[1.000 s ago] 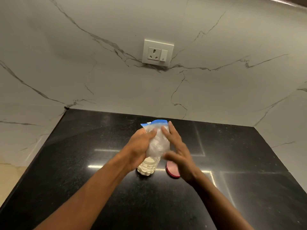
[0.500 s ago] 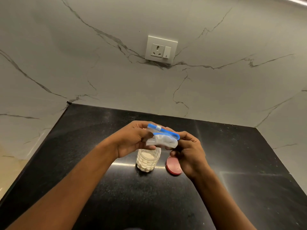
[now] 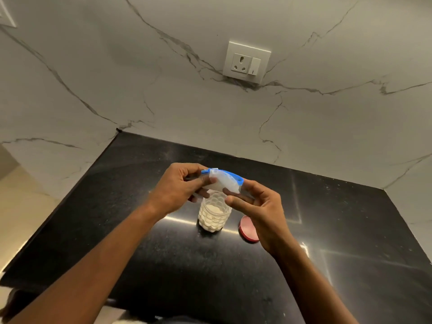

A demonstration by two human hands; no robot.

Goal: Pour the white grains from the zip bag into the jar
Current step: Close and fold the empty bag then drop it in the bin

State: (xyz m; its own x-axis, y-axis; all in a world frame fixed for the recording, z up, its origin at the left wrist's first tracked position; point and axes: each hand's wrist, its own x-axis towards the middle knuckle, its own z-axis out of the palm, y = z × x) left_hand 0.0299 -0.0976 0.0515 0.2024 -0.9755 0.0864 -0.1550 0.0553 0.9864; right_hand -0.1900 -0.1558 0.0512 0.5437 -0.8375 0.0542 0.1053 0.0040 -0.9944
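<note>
Two arms show, both bare. The left forearm (image 3: 105, 258) enters from the lower left corner of the frame and is uncovered along its whole visible length. So is the right forearm (image 3: 311, 284), which enters from the lower right. The left hand (image 3: 178, 187), at centre frame, and the right hand (image 3: 259, 208), just right of centre, are bare to the fingertips. Both forearms look lean and widen toward the bottom edge. At that edge, between the arms, a dark strip (image 3: 177, 320) and a small pale patch (image 3: 124, 322) show; whether they are clothing cannot be told.
</note>
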